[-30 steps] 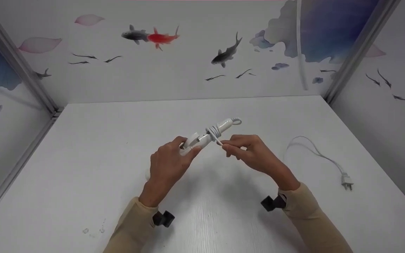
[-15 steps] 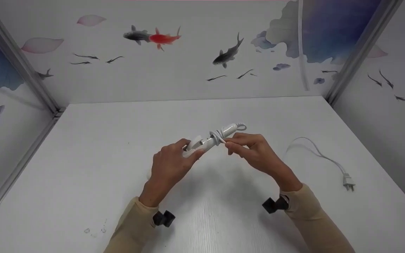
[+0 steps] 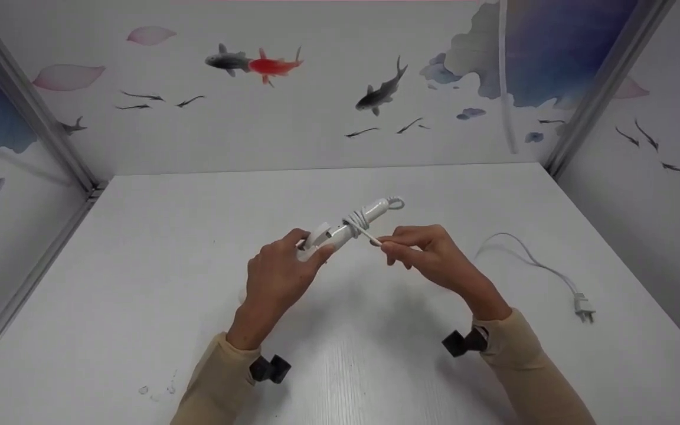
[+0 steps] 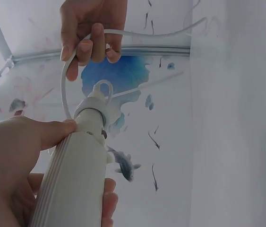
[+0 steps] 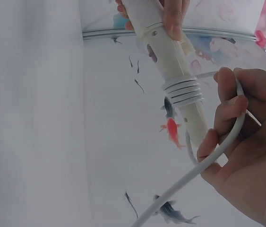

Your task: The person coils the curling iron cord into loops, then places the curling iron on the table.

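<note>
A white tubular corded appliance (image 3: 340,237) slants up to the right over the table, in the grip of my left hand (image 3: 276,268). A flat white lever-like part (image 3: 319,235) stands out beside its body near the fingers. In the left wrist view its ridged body (image 4: 73,177) lies in the palm, thumb along the neck. Several turns of cord (image 5: 184,91) wrap the narrower end, and a small cord loop (image 3: 396,203) sticks out of the tip. My right hand (image 3: 434,257) pinches the cord just beyond the turns, holding it straight; its slack (image 5: 170,189) runs across the fingers.
The cord's loose end (image 3: 532,260) lies curved on the white table (image 3: 157,265) at the right, ending in a two-pin plug (image 3: 583,304). Patterned walls (image 3: 316,136) enclose the back and sides. Small marks (image 3: 157,391) show at the table's front left.
The appliance's tip dips down and right, then rises again. My right hand ends slightly farther right, with more straight cord showing between it and the turns. The plug stays put.
</note>
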Motion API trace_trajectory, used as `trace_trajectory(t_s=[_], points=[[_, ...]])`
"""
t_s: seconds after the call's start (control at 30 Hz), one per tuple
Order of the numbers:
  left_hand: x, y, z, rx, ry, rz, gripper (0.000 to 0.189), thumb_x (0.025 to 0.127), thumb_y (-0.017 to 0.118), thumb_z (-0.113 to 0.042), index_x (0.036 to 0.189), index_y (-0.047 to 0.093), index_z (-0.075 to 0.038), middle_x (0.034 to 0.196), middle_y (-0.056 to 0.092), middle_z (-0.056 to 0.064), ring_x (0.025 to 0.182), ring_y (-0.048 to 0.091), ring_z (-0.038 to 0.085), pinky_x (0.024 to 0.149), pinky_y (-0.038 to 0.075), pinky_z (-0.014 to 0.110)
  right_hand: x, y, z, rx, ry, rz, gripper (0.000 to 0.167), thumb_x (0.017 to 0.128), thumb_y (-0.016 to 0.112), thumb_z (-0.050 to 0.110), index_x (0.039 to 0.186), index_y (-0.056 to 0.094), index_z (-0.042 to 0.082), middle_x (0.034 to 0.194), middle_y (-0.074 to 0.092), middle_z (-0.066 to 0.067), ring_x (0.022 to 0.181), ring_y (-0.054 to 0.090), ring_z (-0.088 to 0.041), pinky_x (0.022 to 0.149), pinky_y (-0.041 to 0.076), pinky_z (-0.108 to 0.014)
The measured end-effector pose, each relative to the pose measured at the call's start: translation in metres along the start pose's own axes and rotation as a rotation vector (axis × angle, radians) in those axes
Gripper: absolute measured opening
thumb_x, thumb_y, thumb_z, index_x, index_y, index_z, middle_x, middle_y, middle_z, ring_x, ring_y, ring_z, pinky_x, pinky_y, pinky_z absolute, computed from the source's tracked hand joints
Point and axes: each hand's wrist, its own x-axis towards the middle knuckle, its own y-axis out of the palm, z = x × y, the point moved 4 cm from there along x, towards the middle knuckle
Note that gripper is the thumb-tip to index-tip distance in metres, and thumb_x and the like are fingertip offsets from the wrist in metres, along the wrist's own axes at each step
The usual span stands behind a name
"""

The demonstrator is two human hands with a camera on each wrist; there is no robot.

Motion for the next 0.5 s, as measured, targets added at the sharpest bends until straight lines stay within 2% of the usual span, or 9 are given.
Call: trace_trajectory(t_s=[0.1,0.2,0.27,0.3,0.37,0.5], points=[[0.001,-0.004,0.002,-0.033,-0.010,-0.027,0.054,0.090,0.068,-0.052,0.123,0.068,-0.009,0.103,0.076,0.013,0.077,0.067,0.024,0.064,0.053,0.039,0.000,0.002,-0.008,0.024,0.025,0.112,0.020,0.100,0.061,0.014,0.104,0.079,0.005,0.079,0.068,-0.002,0.075,0.060,-0.009,0.073,0.052,-0.027],[0.003,-0.007,0.004,-0.089,-0.030,-0.024,0.054,0.090,0.069,-0.052,0.122,0.068,-0.008,0.106,0.076,0.015,0.081,0.069,0.026,0.067,0.055,0.041,0.001,0.003,-0.020,0.063,0.083,0.216,0.023,0.101,0.060,0.018,0.101,0.079,0.005,0.089,0.073,-0.010,0.094,0.069,-0.017,0.091,0.052,-0.034],[0.004,-0.009,0.006,-0.132,-0.045,0.004,0.052,0.090,0.069,-0.051,0.121,0.068,-0.009,0.107,0.075,0.015,0.083,0.070,0.026,0.067,0.055,0.040,0.001,0.003,-0.027,0.081,0.131,0.255,0.024,0.101,0.060,0.021,0.098,0.079,0.006,0.100,0.076,-0.012,0.109,0.068,-0.022,0.101,0.048,-0.040],[0.005,-0.009,0.007,-0.153,-0.052,0.024,0.052,0.090,0.068,-0.051,0.121,0.068,-0.010,0.108,0.074,0.015,0.084,0.070,0.026,0.067,0.055,0.040,0.002,0.003,-0.032,0.082,0.152,0.263,0.024,0.101,0.060,0.022,0.097,0.079,0.007,0.104,0.076,-0.012,0.115,0.066,-0.024,0.104,0.046,-0.043],[0.006,-0.009,0.009,-0.199,-0.065,0.069,0.051,0.091,0.068,-0.052,0.121,0.069,-0.011,0.110,0.073,0.014,0.087,0.070,0.025,0.069,0.055,0.038,0.002,0.003,-0.040,0.047,0.201,0.254,0.024,0.100,0.062,0.027,0.098,0.079,0.010,0.109,0.076,-0.009,0.117,0.065,-0.025,0.105,0.045,-0.045],[0.005,-0.008,0.012,-0.271,-0.079,0.144,0.047,0.091,0.068,-0.051,0.120,0.069,-0.014,0.109,0.072,0.011,0.089,0.068,0.023,0.071,0.054,0.034,0.003,0.003,-0.057,-0.043,0.300,0.180,0.029,0.097,0.066,0.036,0.104,0.080,0.012,0.104,0.076,-0.009,0.102,0.067,-0.020,0.098,0.049,-0.044]])
